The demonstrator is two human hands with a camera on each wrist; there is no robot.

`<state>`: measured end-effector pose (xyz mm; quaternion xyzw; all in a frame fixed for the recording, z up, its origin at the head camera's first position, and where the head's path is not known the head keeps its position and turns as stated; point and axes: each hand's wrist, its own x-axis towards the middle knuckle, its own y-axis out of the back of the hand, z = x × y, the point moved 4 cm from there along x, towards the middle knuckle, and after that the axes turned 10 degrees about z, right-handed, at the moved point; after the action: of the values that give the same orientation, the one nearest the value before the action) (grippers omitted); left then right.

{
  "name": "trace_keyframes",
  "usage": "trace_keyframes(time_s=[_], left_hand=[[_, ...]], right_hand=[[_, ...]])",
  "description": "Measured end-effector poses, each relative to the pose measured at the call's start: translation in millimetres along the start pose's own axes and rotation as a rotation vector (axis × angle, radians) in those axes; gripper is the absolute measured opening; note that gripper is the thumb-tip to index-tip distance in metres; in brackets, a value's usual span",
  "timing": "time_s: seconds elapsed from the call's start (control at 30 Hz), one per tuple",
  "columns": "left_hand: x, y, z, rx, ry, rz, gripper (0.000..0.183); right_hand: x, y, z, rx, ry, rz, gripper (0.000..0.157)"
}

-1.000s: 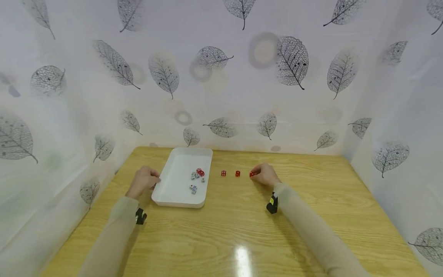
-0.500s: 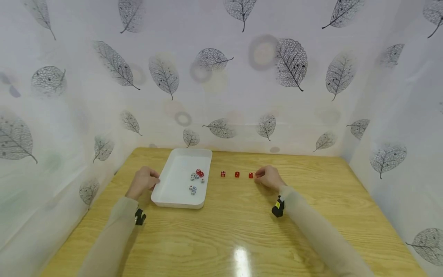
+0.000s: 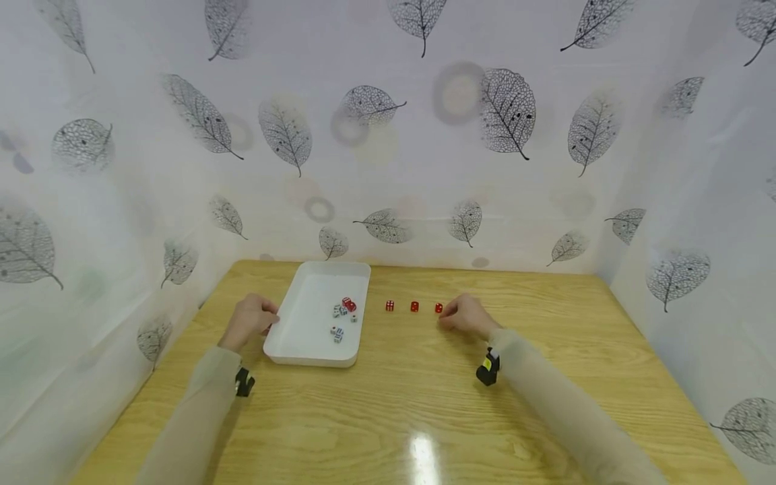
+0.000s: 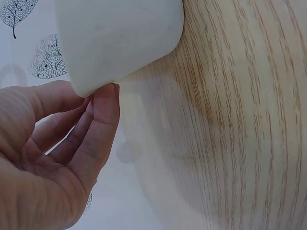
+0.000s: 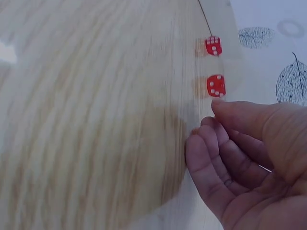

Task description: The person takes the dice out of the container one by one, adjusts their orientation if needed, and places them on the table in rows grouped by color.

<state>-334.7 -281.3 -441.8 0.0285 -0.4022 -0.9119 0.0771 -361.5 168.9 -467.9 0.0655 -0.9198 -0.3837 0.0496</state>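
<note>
My left hand (image 3: 247, 321) pinches the left rim of a shallow white tray (image 3: 303, 323), thumb on the side wall and fingers at the edge in the left wrist view. Inside the tray lie red dice (image 3: 351, 306) and several white dice (image 3: 338, 335). Right of the tray, three red dice stand in a spaced row: a left die (image 3: 390, 306), a middle die (image 3: 415, 306) and a right die (image 3: 438, 308). Close beside the right die is my right hand (image 3: 468, 316), fingers loosely bent, thumb apart from them. Its fingers appear to hide that die in the right wrist view.
A wooden table (image 3: 388, 404) carries everything. Leaf-patterned white sheeting (image 3: 388, 168) rises at the back and both sides. Each wrist wears a black camera, such as the right wrist camera (image 3: 488, 367).
My right hand has let go of the right red die, moved slightly right and then a little nearer to me beside it. The left hand keeps its grip on the tray.
</note>
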Motion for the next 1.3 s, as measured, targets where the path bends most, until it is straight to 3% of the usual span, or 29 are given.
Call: trace_keyframes(time_s=[0.47,0.7,0.83,1.13,1.3], left_hand=[[3.4,-1.0,-2.0,0.01,0.014,-0.01,0.022],[4.8,-1.5,-4.4,0.009,0.026,-0.012,0.022],[4.2,-1.2,-3.9,0.005,0.029,-0.011,0.024],[2.9,-0.6,-3.0,0.01,0.037,-0.003,0.023],[2.8,-0.7,-3.5,-0.003,0.019,-0.007,0.024]], right_hand=[[-2.2,-34.7,-43.4,0.068,0.054,-0.068,0.007],[-0.8,-50.2,-63.8,0.056,0.14,-0.082,0.007],[0.7,-62.5,-72.9,0.095,0.128,-0.086,0.006],[10.7,-83.4,-104.7,0.069,0.205,-0.032,0.01],[19.4,-90.0,-120.4,0.066,0.192,-0.009,0.016]])
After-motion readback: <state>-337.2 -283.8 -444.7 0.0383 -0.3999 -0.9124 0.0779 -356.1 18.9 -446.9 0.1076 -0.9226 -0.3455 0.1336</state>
